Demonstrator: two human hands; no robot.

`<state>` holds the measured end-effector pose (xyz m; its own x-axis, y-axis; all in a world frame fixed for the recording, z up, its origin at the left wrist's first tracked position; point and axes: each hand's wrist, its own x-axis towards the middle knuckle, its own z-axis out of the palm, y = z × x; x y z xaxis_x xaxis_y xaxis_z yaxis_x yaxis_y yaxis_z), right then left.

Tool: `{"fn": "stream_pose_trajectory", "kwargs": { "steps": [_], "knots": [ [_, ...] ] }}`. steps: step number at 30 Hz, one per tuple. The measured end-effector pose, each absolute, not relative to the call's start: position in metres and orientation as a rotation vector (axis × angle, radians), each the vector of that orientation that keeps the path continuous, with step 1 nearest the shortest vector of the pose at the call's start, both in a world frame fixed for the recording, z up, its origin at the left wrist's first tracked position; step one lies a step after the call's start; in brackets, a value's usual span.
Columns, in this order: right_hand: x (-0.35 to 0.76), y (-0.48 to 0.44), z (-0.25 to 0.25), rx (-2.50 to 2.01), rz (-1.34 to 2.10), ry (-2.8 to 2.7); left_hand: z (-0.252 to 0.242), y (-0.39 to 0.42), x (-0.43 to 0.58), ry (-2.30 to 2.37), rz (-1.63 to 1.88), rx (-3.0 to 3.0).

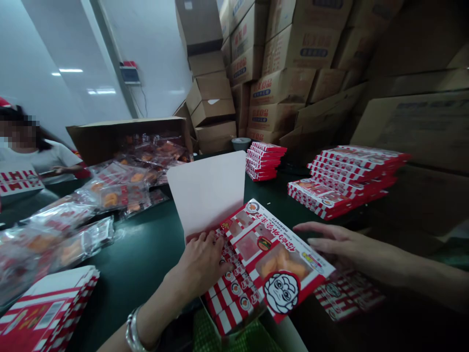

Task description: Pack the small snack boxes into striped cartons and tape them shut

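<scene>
A red-and-white striped snack carton [271,259] lies tilted in front of me, with a cartoon face and a clear window showing orange pieces. Its white inner flap [205,190] stands up at the far side. My left hand [200,261] grips the striped edge of the carton, with a silver bracelet [134,330] on the wrist. My right hand [331,242] lies to the right of the carton with its fingers extended, close to its corner and holding nothing. Under that hand lies a flat striped carton [348,296].
Sealed packets of orange snacks [110,190] cover the dark green table [146,259] on the left, beside a flat carton stack [47,308]. Folded carton stacks [344,181] [264,161] stand ahead. Brown shipping boxes [282,63] tower behind. A co-worker [29,156] sits at the left.
</scene>
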<state>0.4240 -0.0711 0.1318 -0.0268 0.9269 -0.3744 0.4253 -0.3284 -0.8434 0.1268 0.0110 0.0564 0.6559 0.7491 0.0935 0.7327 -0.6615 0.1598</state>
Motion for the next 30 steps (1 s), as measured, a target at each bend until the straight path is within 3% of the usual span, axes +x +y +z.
{"fn": "stream_pose_trajectory", "kwargs": {
  "steps": [3,9,15,22,27,30],
  "knots": [
    [0.425,-0.066,0.134,-1.733,1.462,-1.199,0.059,0.01,0.127,1.23,0.222,2.776],
    [0.411,-0.028,0.125,-1.789,1.429,-1.455,0.065,0.01,0.126,1.236,0.14,2.779],
    [0.415,-0.022,0.169,-1.717,1.472,-1.527,0.072,0.013,0.127,1.218,0.111,2.771],
    [0.421,-0.014,0.239,-1.521,1.13,-2.173,0.082,0.047,0.109,0.749,0.389,2.651],
    [0.401,0.009,0.259,-1.415,0.951,-2.53,0.13,0.051,0.089,0.994,0.801,2.114],
    [0.367,0.02,0.269,-1.348,0.789,-2.793,0.163,0.03,0.101,0.772,0.653,1.916]
  ]
}}
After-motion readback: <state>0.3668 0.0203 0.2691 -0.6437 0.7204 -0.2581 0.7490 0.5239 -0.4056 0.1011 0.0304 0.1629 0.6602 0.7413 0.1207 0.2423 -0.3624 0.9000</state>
